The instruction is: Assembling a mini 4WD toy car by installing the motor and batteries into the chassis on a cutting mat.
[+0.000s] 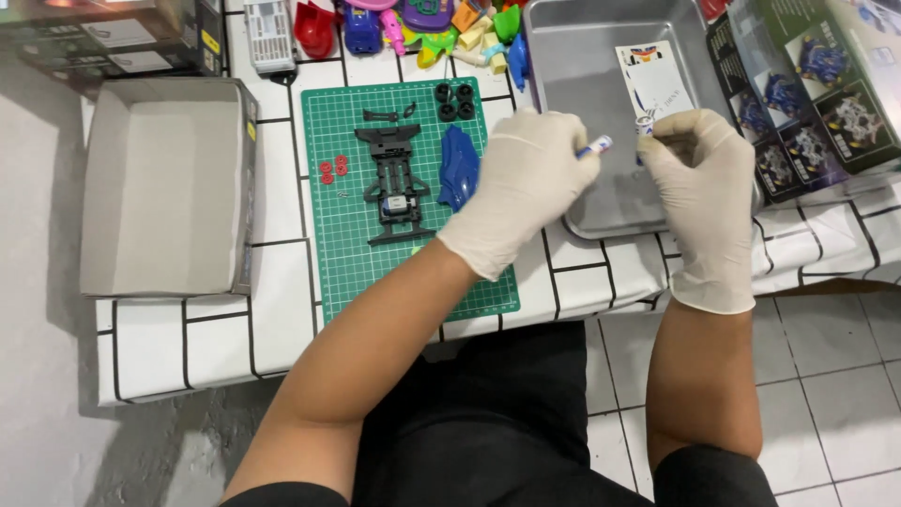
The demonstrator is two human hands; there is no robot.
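While both gloved hands hover at the frame's centre right over the near rim of a grey metal tray (601, 221), the left hand (526, 183) pinches a small blue-and-white tube (595, 146) and the right hand (699, 188) closes its fingertips on a tiny white piece (645, 122). Left of them on the tabletop (282, 188), a green cutting mat (347, 244) carries a black toy-car chassis (394, 183), a blue body shell (458, 167), four black tyres (453, 100) and red parts (332, 169). Beyond, at the top edge, lies a sticker sheet (657, 80) in the tray, with colourful toys (422, 23) to its left.

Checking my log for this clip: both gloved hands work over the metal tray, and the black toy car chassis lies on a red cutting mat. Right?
Not quite. The head view shows the black toy car chassis on a green cutting mat, not red. Both gloved hands, left hand and right hand, are over the metal tray.
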